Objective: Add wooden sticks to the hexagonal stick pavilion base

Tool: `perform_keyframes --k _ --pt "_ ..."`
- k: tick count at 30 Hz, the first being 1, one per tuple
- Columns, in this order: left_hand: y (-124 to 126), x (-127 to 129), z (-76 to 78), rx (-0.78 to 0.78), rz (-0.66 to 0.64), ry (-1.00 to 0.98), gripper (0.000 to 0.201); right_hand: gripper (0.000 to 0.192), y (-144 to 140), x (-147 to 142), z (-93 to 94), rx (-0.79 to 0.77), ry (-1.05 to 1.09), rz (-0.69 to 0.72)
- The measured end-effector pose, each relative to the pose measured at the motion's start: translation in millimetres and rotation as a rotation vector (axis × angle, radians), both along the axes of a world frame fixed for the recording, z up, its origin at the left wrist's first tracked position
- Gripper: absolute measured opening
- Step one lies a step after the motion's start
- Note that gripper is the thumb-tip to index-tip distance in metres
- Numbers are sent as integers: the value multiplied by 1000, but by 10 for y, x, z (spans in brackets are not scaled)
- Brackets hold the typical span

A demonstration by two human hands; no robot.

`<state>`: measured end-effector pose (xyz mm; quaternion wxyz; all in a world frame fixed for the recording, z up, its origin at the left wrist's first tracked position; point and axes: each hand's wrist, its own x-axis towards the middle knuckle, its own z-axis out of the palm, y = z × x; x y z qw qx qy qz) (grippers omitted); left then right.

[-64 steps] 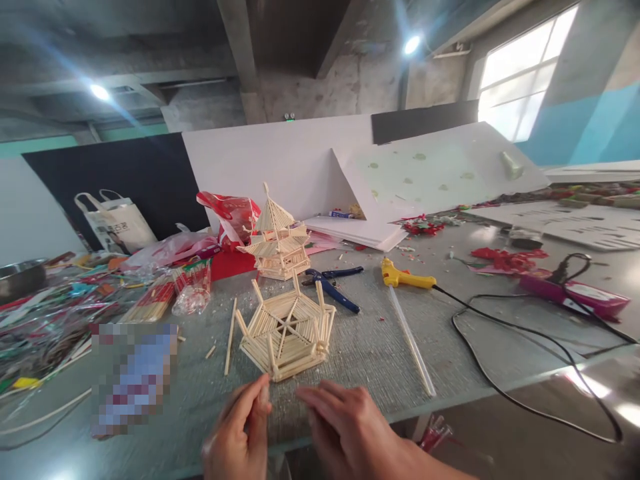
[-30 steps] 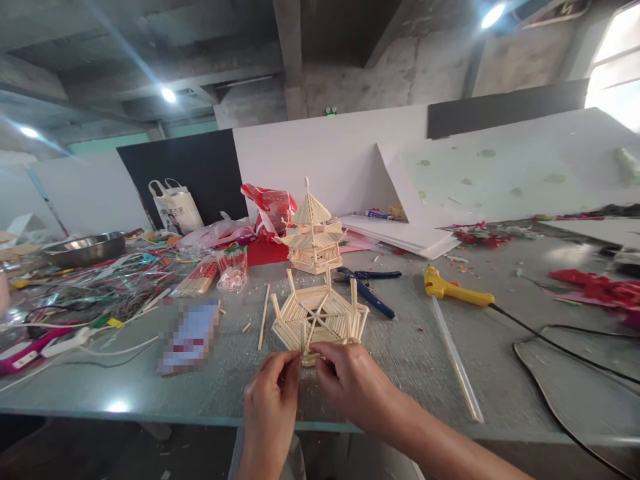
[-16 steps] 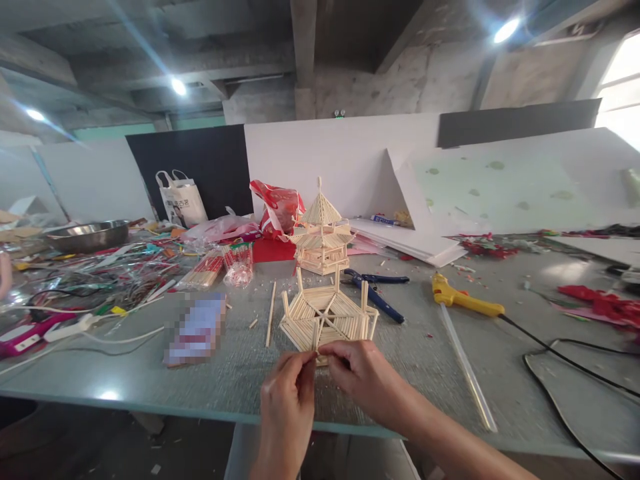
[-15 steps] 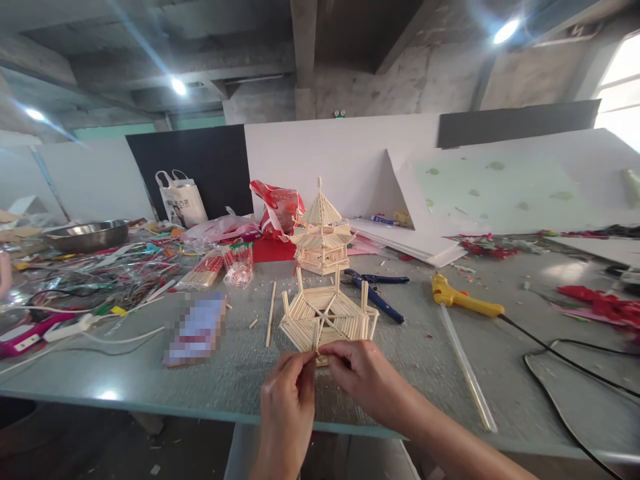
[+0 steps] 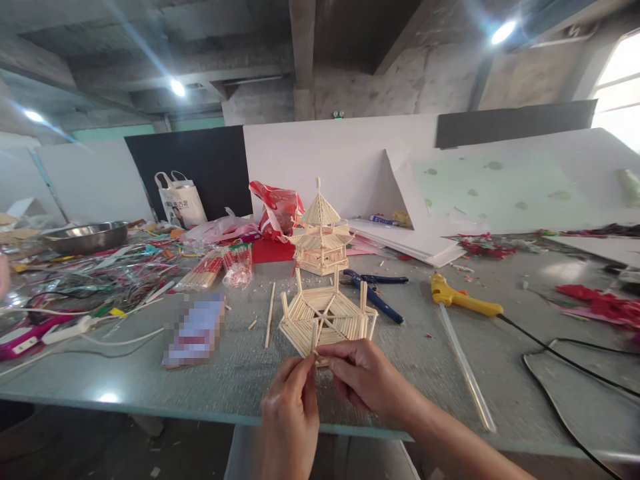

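Two hands, left [image 5: 290,420] and right [image 5: 367,380], grip pinched on one stick frame [image 5: 327,319], one pagoda [image 5: 321,230] behind.

white tote bag [image 5: 180,203] print too small, no readable text

The hexagonal stick frame [image 5: 327,319] is a pale wooden model part built of thin sticks laid side by side in wedge-shaped panels, with spokes crossing at its centre and short posts standing upright at its corners. It lies flat on the grey table, just in front of the finished stick pagoda, its near edge pinched between fingertips of both hands.
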<state>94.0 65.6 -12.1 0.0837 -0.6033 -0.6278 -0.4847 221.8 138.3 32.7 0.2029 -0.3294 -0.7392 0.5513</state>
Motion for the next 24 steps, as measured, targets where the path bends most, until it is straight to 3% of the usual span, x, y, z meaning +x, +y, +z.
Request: perform_keyframes --k 11,24 --pt "-5 27 -6 72 63 158 26 30 12 -3 13 37 -15 7" --pt "10 12 -46 30 36 137 28 27 11 -27 25 137 -27 -5"
